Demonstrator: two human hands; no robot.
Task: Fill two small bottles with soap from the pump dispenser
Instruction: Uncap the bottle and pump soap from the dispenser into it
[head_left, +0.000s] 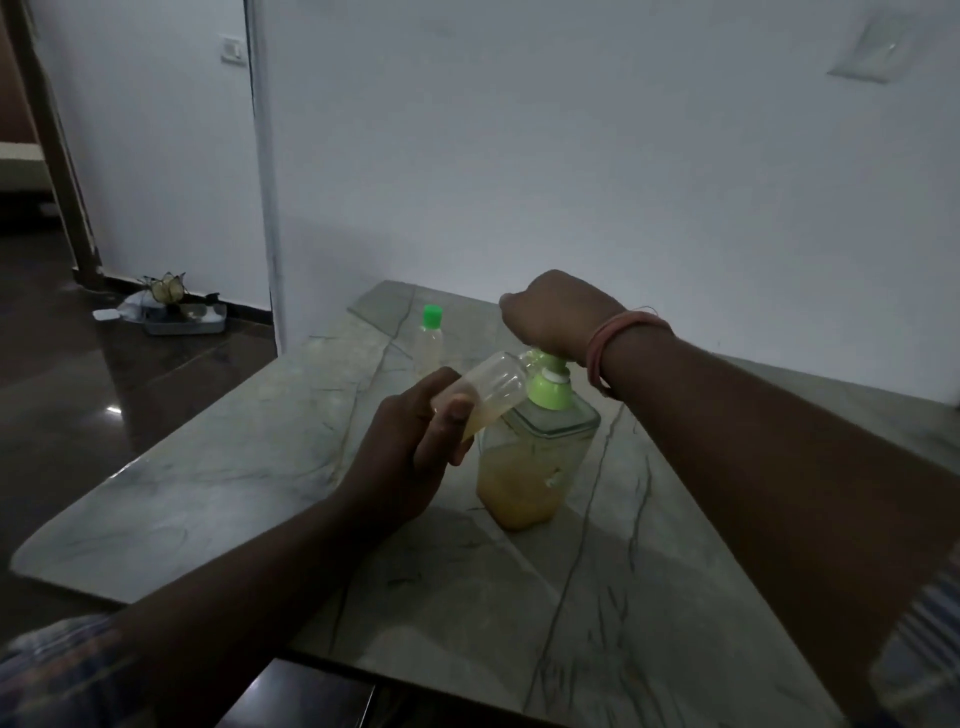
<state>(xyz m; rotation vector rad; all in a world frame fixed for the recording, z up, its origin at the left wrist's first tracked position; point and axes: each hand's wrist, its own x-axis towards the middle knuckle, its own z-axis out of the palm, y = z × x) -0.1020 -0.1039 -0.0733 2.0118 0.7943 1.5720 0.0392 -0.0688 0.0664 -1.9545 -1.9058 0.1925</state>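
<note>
Bottle (491, 387): light, thin, slick plastic, I judge; left hand (415, 457) fingers clamp its body, right hand (550, 317) curled, pressing pump (545, 364).

One head-worn wide-angle view only. The scene is seen from above, forward and down across the marble table (208, 483), toward the white wall (571, 156); both forearms are framed close.
</note>
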